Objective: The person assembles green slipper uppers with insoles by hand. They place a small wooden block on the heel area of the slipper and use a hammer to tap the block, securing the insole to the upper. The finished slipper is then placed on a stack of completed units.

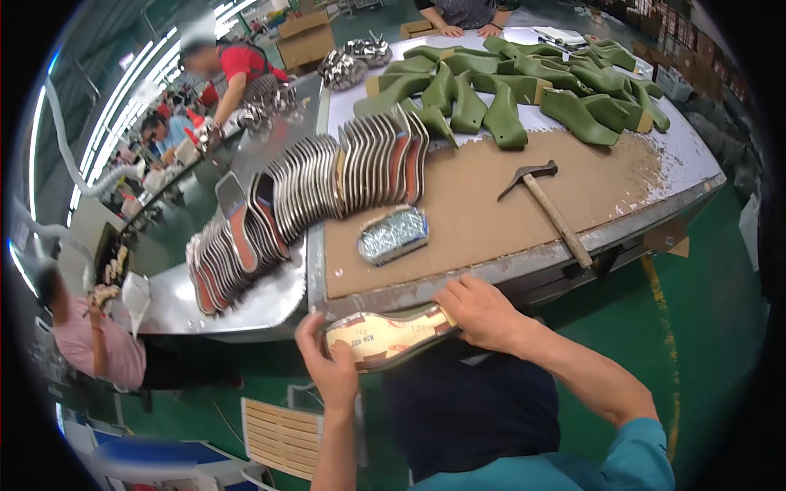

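In front of my body, by the table's near edge, I hold a shoe last (383, 334) sideways, with a cream and brown printed insole on its upturned sole. My left hand (332, 360) grips the wide toe end, the thumb lying on the insole. Around the narrow heel end my right hand (479, 313) is closed. Just beyond the last, on the brown board, is a shallow tray of small shiny metal bits (395, 236), perhaps tacks. A hammer (547, 204) with a wooden handle lies to the right of it.
A long row of curved insoles (307, 190) stands on edge at the left. Many green shoe lasts (509, 114) are heaped on the far side of the table (360, 282). A person in red (237, 69) works at far left, one in pink (98, 344) nearer; another person's hands (471, 30) rest opposite.
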`<action>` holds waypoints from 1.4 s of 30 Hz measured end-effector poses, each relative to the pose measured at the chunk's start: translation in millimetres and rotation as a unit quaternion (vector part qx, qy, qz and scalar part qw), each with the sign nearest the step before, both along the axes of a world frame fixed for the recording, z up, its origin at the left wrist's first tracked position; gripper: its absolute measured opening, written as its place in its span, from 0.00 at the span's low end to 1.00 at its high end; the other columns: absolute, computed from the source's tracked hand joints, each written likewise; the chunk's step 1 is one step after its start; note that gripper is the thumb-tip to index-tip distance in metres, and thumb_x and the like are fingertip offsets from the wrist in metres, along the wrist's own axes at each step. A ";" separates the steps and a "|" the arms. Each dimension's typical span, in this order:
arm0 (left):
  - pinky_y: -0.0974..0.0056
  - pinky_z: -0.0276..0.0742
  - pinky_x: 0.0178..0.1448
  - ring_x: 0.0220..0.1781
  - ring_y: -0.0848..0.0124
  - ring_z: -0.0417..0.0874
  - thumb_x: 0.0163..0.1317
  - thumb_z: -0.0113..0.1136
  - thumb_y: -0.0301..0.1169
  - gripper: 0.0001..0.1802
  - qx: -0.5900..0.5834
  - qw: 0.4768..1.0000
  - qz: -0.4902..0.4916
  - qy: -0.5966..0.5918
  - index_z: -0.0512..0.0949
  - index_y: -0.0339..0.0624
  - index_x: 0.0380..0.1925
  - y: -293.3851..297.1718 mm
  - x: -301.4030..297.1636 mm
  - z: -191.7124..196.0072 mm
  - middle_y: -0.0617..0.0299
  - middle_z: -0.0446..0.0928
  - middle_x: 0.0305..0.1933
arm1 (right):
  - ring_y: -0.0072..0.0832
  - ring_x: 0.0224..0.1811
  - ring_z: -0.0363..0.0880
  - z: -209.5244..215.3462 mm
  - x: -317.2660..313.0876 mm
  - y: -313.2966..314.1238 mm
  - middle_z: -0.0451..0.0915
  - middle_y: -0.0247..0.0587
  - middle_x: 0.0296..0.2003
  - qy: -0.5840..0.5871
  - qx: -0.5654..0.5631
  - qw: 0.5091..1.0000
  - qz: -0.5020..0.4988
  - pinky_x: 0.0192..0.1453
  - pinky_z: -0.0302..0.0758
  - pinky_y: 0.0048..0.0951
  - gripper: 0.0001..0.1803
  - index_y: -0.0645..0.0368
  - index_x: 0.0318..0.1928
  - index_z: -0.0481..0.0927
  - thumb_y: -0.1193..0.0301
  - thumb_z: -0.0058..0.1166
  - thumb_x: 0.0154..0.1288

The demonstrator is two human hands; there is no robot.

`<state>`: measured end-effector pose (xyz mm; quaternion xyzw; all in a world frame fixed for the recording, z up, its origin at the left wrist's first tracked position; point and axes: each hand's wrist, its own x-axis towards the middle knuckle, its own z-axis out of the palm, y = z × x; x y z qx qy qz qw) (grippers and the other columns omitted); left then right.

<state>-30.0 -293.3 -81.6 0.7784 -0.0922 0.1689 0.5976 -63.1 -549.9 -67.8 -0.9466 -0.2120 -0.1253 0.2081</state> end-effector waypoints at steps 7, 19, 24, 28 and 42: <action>0.60 0.78 0.46 0.38 0.58 0.84 0.51 0.66 0.32 0.16 0.485 0.860 -0.156 -0.024 0.83 0.38 0.41 -102.6 155.5 36.3 0.47 0.83 0.36 | 0.42 0.39 0.72 0.2 0.0 0.8 0.72 0.43 0.35 -0.016 0.022 1.000 -0.009 0.43 0.72 0.39 0.24 0.60 0.38 0.70 0.75 0.67 0.37; 0.66 0.77 0.38 0.29 0.67 0.85 0.55 0.66 0.31 0.09 0.304 0.936 -0.169 0.052 0.84 0.37 0.33 -94.2 170.1 32.7 0.50 0.83 0.29 | 0.39 0.40 0.72 -11.2 -5.4 0.7 0.72 0.42 0.35 -0.020 0.049 0.998 -0.042 0.43 0.70 0.37 0.16 0.60 0.37 0.72 0.79 0.58 0.44; 0.70 0.74 0.35 0.29 0.77 0.79 0.60 0.61 0.28 0.08 0.307 0.942 -0.133 0.008 0.80 0.32 0.33 -89.0 161.8 41.8 0.61 0.82 0.27 | 0.39 0.39 0.72 -6.5 -5.3 4.1 0.72 0.42 0.34 -0.024 0.038 0.998 -0.039 0.43 0.71 0.38 0.17 0.60 0.37 0.72 0.79 0.58 0.43; 0.70 0.75 0.39 0.33 0.75 0.80 0.63 0.59 0.25 0.07 0.236 0.945 -0.199 0.104 0.78 0.34 0.39 -96.5 123.0 62.7 0.59 0.80 0.31 | 0.39 0.39 0.72 -8.5 -4.4 3.4 0.71 0.42 0.34 -0.025 0.020 0.998 -0.048 0.43 0.71 0.38 0.14 0.60 0.37 0.72 0.76 0.58 0.47; 0.67 0.79 0.44 0.42 0.72 0.84 0.63 0.60 0.28 0.08 0.191 0.927 -0.304 0.108 0.79 0.34 0.38 -105.0 15.9 40.5 0.56 0.83 0.43 | 0.52 0.50 0.72 1.8 -20.9 -145.4 0.71 0.57 0.50 -0.062 -0.093 0.925 -0.363 0.54 0.69 0.48 0.28 0.60 0.58 0.69 0.65 0.58 0.57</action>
